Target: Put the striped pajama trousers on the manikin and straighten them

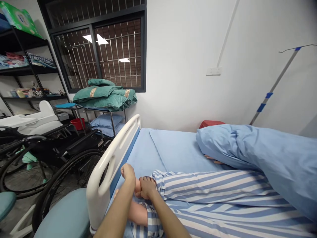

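A figure in blue-and-white striped trousers [210,188] lies on a bed with a blue sheet [173,148]. My left hand [128,172] is closed round the figure's foot [137,185] near the white footboard [111,158]. My right hand [146,187] grips the same leg at the ankle, just at the trouser cuff. A second bare foot [135,213] lies below my arms. A light blue duvet [260,155] covers the figure's upper part on the right.
A black wheelchair [61,155] stands left of the bed, with a teal seat [64,218] in front. Folded green quilts [106,94] lie on a rack under the window. Metal shelves [22,66] stand at far left. An IV pole [277,82] leans at right.
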`<action>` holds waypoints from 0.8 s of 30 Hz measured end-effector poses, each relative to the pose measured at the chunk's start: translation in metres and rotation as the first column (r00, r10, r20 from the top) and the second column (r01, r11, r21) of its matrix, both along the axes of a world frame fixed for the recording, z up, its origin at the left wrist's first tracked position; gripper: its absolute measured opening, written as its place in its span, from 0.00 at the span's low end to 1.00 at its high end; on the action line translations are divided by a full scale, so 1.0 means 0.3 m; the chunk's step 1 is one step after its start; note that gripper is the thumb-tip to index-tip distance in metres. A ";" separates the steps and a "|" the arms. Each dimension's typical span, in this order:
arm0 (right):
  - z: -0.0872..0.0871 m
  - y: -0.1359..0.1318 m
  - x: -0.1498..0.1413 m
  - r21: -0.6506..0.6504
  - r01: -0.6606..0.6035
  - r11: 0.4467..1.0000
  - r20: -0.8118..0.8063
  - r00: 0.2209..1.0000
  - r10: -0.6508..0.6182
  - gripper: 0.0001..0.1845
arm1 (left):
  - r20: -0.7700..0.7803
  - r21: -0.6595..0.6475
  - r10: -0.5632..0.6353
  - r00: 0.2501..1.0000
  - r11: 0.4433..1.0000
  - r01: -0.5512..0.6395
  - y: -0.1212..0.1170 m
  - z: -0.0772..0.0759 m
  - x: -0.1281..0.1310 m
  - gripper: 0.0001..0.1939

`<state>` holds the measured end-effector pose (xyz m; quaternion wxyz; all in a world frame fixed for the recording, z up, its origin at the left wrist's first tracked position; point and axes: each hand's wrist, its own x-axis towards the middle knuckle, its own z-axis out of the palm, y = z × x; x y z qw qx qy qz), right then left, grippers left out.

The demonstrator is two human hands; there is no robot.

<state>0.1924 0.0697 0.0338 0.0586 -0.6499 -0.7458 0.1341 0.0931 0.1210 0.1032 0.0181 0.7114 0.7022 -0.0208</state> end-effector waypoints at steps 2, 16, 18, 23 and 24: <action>0.002 0.001 0.000 -0.013 0.002 1.000 0.005 1.000 -0.001 0.35 | -0.035 -0.026 -0.010 0.999 1.000 0.009 0.012 -0.012 0.004 0.09; -0.020 0.015 -0.003 -0.012 0.030 0.999 -0.007 1.000 -0.030 0.35 | -0.107 0.036 -0.154 0.982 0.987 0.159 -0.003 0.008 -0.003 0.16; -0.022 0.018 -0.003 -0.014 0.030 0.999 -0.009 0.999 -0.031 0.35 | -0.089 0.056 -0.160 0.983 0.985 0.165 -0.010 0.012 -0.009 0.17; -0.033 0.021 -0.005 0.014 0.040 0.999 -0.004 0.999 -0.040 0.34 | -0.043 0.102 -0.128 0.991 0.986 0.132 -0.022 0.012 -0.036 0.15; -0.036 0.021 -0.005 0.023 0.037 0.999 -0.006 0.999 -0.036 0.34 | -0.019 0.104 -0.104 0.994 0.989 0.106 -0.024 0.011 -0.042 0.16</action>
